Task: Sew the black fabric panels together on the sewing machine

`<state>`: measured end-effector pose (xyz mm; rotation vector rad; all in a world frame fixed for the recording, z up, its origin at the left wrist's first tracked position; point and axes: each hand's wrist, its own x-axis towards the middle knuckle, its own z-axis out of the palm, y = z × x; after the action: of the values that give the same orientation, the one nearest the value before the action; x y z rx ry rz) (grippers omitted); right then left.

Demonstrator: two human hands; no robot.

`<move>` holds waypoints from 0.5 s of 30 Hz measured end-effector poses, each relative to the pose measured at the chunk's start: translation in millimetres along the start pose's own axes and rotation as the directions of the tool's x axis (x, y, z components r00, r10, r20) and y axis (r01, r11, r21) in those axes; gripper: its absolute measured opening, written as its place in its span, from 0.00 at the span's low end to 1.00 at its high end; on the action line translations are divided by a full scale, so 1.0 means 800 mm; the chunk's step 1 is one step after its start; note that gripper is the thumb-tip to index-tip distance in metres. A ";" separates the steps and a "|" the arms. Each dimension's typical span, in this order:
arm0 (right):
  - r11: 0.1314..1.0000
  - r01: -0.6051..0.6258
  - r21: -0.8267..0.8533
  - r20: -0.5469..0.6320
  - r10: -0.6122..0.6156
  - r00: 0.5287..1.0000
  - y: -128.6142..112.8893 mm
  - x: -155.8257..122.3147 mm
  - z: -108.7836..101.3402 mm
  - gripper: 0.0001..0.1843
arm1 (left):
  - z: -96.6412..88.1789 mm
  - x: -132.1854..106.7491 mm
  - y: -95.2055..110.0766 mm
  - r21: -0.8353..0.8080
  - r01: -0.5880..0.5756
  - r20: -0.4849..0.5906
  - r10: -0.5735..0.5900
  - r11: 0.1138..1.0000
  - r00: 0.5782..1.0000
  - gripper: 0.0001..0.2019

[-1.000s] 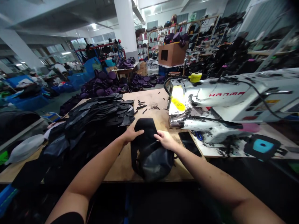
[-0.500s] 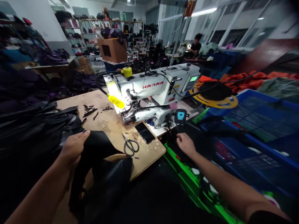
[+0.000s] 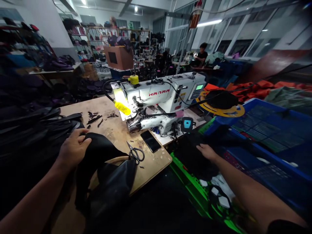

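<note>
My left hand [image 3: 74,148] grips the upper edge of a black sheet-like piece [image 3: 101,144], which looks like leather or coated fabric and droops over the table's near edge. Out to the right, my right hand [image 3: 207,152] has its fingers closed at the edge of a black cloth piece [image 3: 192,159] lying over the green crate [image 3: 188,183]. Scissors [image 3: 136,153] with black handles rest on the wooden table beside the left piece. Behind them stands a white sewing machine [image 3: 158,91] with its lamp lit; neither hand touches it.
A phone [image 3: 150,141] lies by the machine's base. Dark scraps [image 3: 94,119] are scattered on the table [image 3: 114,133], and black pieces [image 3: 39,136] are heaped at left. At right is a blue crate [image 3: 258,120]. A co-worker [image 3: 201,53] sits far back.
My right hand has moved right and slightly down, and the black cloth near it has shifted. The left hand's fingers have changed position on the black piece. The view has tilted up slightly.
</note>
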<state>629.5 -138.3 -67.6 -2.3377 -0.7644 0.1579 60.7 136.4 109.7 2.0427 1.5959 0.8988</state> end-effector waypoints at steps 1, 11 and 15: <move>0.999 -0.028 0.021 -0.032 0.029 0.999 -0.011 -0.006 0.002 0.12 | -0.001 -0.001 0.000 -0.011 0.005 0.052 -0.004 1.000 0.999 0.19; 0.564 0.469 0.680 0.197 -0.757 0.623 -0.379 -0.231 0.083 0.20 | -0.015 0.015 0.053 -0.252 0.349 0.582 -0.147 0.903 0.800 0.21; 0.326 0.609 0.723 0.223 -0.945 0.241 -0.490 -0.297 0.113 0.24 | -0.040 0.025 0.068 -0.261 0.398 0.730 -0.090 0.880 0.678 0.26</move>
<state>217.8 16.6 89.0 -1.0301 -1.9579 0.6053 79.9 137.9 173.3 1.5279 1.0938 0.2342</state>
